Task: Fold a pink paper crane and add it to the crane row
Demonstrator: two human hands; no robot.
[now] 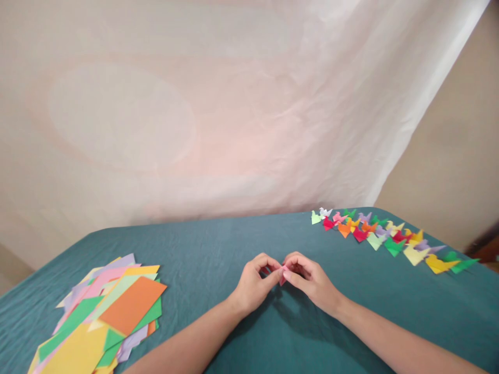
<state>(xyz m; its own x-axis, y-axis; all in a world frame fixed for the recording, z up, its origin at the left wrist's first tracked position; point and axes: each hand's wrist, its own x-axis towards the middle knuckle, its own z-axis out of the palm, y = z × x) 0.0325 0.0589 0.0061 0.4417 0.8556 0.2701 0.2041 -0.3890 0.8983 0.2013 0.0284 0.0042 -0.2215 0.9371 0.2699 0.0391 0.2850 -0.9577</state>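
Note:
Between my two hands, just above the middle of the table, is a small piece of folded pink paper. My left hand pinches it between thumb and fingers from the left. From the right, my right hand pinches it too, the fingertips of both hands almost meeting. Most of the paper is covered by my fingers, so its exact folded shape cannot be made out.
A loose pile of coloured paper sheets lies at the left. Several small folded paper birds stand in rows at the far right. The green tablecloth covers the table, and a pale hanging cloth is behind it.

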